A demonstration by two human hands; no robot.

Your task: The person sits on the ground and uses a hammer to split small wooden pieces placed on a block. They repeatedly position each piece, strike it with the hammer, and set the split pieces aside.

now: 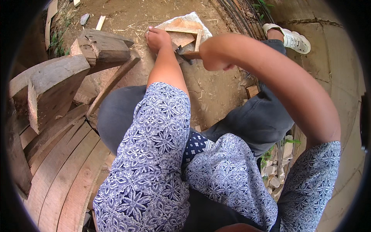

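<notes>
My right hand (216, 54) is closed round the wooden handle of a hammer (192, 55). The hammer's dark metal head hangs low, just right of my left wrist. Up ahead, my left hand (157, 39) is curled closed at the left end of a small wooden frame (183, 29); what its fingers pinch, if anything, is hidden. Pale narrow strips make up the frame, which meets at a corner on the right. Beneath it lies a whitish, flat, stone-like slab (203, 21) with a broken edge.
Heavy weathered timbers (58, 73) are stacked on the left, above long planks (65, 174). Dirt ground (127, 15) carries wood shavings. Thin rods (247, 15) lie at upper right, near my white shoe (290, 40). Rubble (275, 170) lies by my right leg.
</notes>
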